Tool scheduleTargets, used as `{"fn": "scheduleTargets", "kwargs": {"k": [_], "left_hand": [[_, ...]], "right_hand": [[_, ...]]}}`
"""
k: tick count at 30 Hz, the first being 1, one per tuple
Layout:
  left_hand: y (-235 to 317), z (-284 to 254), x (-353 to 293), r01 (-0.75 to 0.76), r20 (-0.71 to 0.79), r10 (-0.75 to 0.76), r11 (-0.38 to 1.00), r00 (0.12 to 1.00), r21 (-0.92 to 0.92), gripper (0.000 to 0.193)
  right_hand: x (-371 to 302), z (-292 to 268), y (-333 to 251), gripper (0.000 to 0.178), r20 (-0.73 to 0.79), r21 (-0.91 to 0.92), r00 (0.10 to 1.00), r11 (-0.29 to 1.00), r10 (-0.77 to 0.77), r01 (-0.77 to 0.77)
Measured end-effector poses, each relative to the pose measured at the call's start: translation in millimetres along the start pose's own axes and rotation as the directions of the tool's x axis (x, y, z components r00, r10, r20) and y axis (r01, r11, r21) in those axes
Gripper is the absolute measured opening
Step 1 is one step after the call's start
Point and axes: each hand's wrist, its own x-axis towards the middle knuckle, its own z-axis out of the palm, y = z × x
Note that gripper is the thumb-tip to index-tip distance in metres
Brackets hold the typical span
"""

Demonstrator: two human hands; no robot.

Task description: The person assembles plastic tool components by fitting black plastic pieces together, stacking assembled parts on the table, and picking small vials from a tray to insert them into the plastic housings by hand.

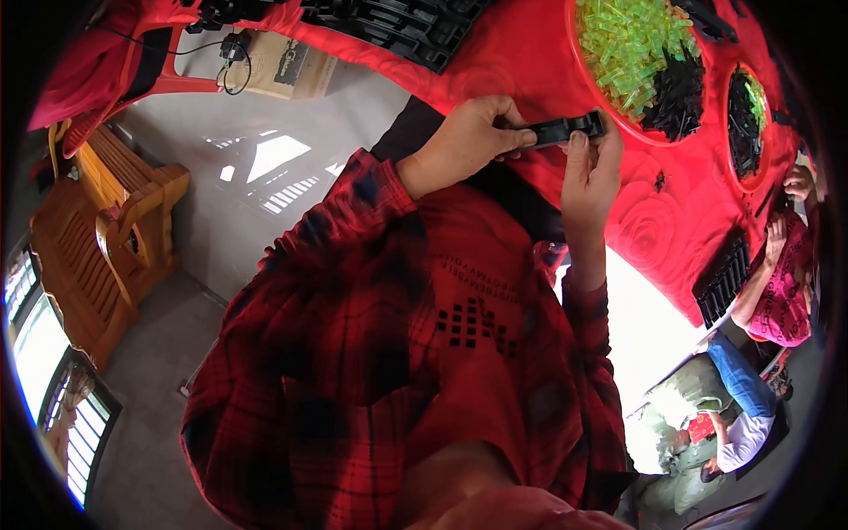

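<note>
Hands meet at the red table point(530, 79) edge. Left hand point(464, 141) pinches one end of a black plastic strip point(565, 131), right hand point(590, 172) fingers close on the other, steadying it level beside the tub point(609, 115) of yellow-green and black parts, probably for easy reach.

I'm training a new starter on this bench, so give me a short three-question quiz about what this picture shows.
1. True or false: both hands grip the same black plastic part.
2. Which colours of small pieces fill the red basin? A) yellow-green and black B) blue and white C) all red
3. Fill in: the table surface is ____.

Key:
1. True: left hand and right hand hold the black plastic part between them.
2. A: the red basin holds yellow-green pieces and black pieces.
3. Red: see the table.
</note>
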Motion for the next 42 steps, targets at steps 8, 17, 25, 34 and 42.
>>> {"fn": "scheduleTargets", "kwargs": {"k": [8,17,25,34,42], "left_hand": [[1.7,-1.6,0.1,-0.035,-0.04,0.037,0.998,0.999,0.048,0.014],[4.0,-3.9,-3.9,0.007,0.005,-0.008,0.989,1.0,0.145,0.012],[1.5,-4.8,1.4,-0.058,-0.027,0.065,0.977,0.998,0.207,0.011],[3.8,2.3,4.1,-0.201,-0.16,0.315,0.846,0.935,0.493,0.016],[17.1,2.9,14.4,-0.128,-0.182,0.273,0.818,0.945,0.561,0.013]], "right_hand": [[-3.0,4.0,-3.6,0.039,0.034,0.204,0.997,0.976,0.07,-0.075],[-6.7,5.0,-1.0,0.039,0.019,0.188,0.999,0.981,0.046,-0.049],[-4.4,5.4,-5.8,0.042,0.011,0.219,0.998,0.974,0.055,-0.056],[6.5,-0.6,-7.1,0.048,0.092,0.232,0.986,0.959,0.142,-0.159],[92.9,-24.0,0.3,0.015,-0.132,-0.448,0.94,0.865,-0.315,0.227]]}}
